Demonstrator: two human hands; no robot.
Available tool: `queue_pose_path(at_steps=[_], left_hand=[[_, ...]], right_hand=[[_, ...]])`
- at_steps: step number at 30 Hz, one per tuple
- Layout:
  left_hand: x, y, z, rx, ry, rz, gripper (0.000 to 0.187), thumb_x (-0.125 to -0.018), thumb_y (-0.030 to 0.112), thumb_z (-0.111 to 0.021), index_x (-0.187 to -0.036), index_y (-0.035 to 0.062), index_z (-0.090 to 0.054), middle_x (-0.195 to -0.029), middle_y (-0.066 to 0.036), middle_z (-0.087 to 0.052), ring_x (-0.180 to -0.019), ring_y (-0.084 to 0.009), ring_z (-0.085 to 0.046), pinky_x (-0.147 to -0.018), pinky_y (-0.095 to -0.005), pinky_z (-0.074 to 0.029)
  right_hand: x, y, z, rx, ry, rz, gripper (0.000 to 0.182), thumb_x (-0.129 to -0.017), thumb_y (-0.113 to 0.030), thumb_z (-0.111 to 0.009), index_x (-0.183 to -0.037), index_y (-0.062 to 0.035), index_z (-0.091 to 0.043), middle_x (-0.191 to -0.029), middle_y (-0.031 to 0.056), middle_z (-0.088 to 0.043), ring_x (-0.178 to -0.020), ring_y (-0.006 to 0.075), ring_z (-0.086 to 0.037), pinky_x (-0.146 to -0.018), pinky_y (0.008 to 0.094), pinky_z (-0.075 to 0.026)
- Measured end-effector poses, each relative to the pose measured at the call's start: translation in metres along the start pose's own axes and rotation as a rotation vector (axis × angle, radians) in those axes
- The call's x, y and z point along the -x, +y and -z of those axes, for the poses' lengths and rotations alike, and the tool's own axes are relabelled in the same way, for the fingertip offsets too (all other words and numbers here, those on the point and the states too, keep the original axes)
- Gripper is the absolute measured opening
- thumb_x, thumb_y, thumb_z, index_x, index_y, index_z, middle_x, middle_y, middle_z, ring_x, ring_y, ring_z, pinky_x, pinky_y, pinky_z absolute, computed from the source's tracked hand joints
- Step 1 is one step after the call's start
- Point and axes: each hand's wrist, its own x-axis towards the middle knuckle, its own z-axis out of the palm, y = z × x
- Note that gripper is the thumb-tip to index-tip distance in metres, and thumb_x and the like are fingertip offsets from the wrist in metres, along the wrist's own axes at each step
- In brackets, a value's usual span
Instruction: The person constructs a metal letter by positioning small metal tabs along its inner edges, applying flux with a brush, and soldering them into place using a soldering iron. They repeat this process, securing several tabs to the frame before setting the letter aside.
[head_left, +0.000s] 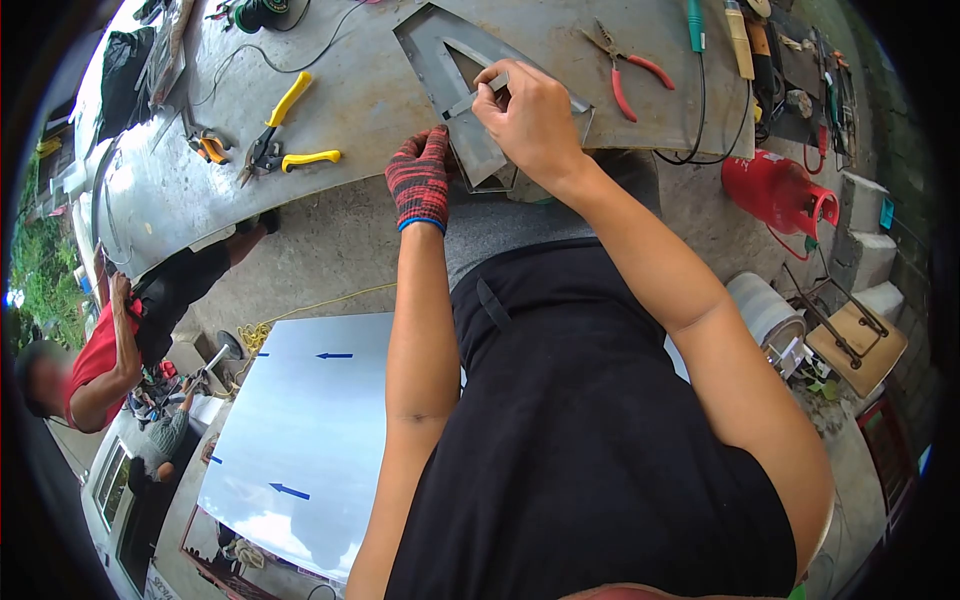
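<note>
A grey sheet-metal letter form (420,47) shaped like an A lies at the near edge of the metal table. My left hand (418,178), in a red and black knit glove, has its fingers bent together at the form's left side; what they grip, if anything, is hidden. Bare and curled, my right hand (530,115) is over the form's middle, with thumb and index finger pinched at a small metal strip (462,104). The strip spans between the form's walls.
Yellow-handled snips (270,135), red-handled pliers (625,75) and cables lie on the metal table (350,110). A red gas cylinder (775,190) is at right. A reflective sheet (300,400) is below left. A person in red (105,350) stands left, another person beyond.
</note>
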Motion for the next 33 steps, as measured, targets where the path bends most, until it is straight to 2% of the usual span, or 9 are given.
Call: queue_pose_path(at_steps=[16, 21, 31, 33], left_hand=[[0.0, -0.002, 0.0, 0.028, 0.005, 0.017, 0.032, -0.094, 0.028, -0.077, -0.106, -0.0007, -0.074, -0.085, -0.008, -0.075, -0.07, -0.0153, -0.068, -0.064, -0.0314, -0.056], [0.0, -0.001, -0.001, 0.004, 0.01, 0.008, 0.031, -0.094, 0.029, -0.077, -0.105, -0.0003, -0.074, -0.085, -0.007, -0.075, -0.07, -0.0151, -0.068, -0.064, -0.0311, -0.056], [-0.003, -0.002, 0.001, -0.089, 0.022, -0.032, 0.032, -0.093, 0.029, -0.077, -0.106, 0.0003, -0.074, -0.087, -0.008, -0.075, -0.073, -0.0154, -0.068, -0.066, -0.0316, -0.056], [0.001, 0.0, 0.001, -0.064, 0.015, 0.011, 0.033, -0.093, 0.03, -0.077, -0.107, 0.0001, -0.075, -0.089, -0.008, -0.076, -0.075, -0.0152, -0.068, -0.068, -0.0319, -0.055]], right_hand=[[0.004, -0.004, 0.001, 0.017, -0.018, -0.042, 0.009, -0.085, -0.009, -0.072, -0.088, -0.002, -0.068, -0.074, 0.0131, -0.068, -0.074, 0.032, -0.068, -0.07, 0.0435, -0.053], [0.001, -0.005, 0.012, 0.124, 0.04, 0.045, 0.009, -0.083, -0.009, -0.073, -0.088, -0.0026, -0.069, -0.074, 0.0134, -0.068, -0.073, 0.0331, -0.067, -0.069, 0.0437, -0.053], [0.006, -0.001, 0.0, 0.084, 0.028, 0.023, 0.008, -0.083, -0.008, -0.073, -0.086, -0.0024, -0.067, -0.074, 0.0138, -0.067, -0.073, 0.0331, -0.067, -0.068, 0.0442, -0.053], [0.006, -0.001, -0.002, 0.087, 0.024, 0.031, 0.009, -0.084, -0.008, -0.073, -0.087, -0.0023, -0.067, -0.073, 0.0137, -0.067, -0.073, 0.0331, -0.067, -0.068, 0.0441, -0.053]])
